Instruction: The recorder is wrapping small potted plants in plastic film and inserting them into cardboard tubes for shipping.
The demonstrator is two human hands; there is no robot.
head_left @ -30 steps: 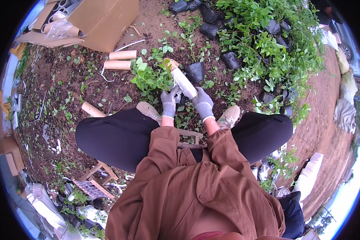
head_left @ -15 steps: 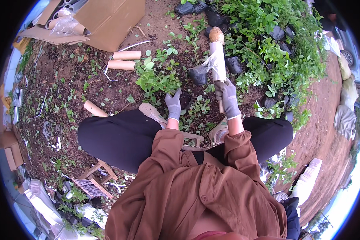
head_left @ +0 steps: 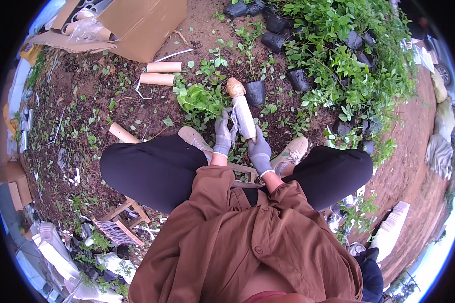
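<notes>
The right hand point(head_left: 259, 150) is clenched around the lower end of a pale roll point(head_left: 243, 117) held upright above the ground between the knees; the left hand point(head_left: 222, 132) pinches loose film point(head_left: 233, 119) off its side, just above the leafy seedlings point(head_left: 199, 100); to do this well, judge it best to keep the roll steady, pull the film evenly, and keep clear of the black plant bag point(head_left: 255, 92) behind

Cardboard box point(head_left: 136, 25) behind tubes point(head_left: 159, 73), seedlings point(head_left: 338, 65) right.
</notes>
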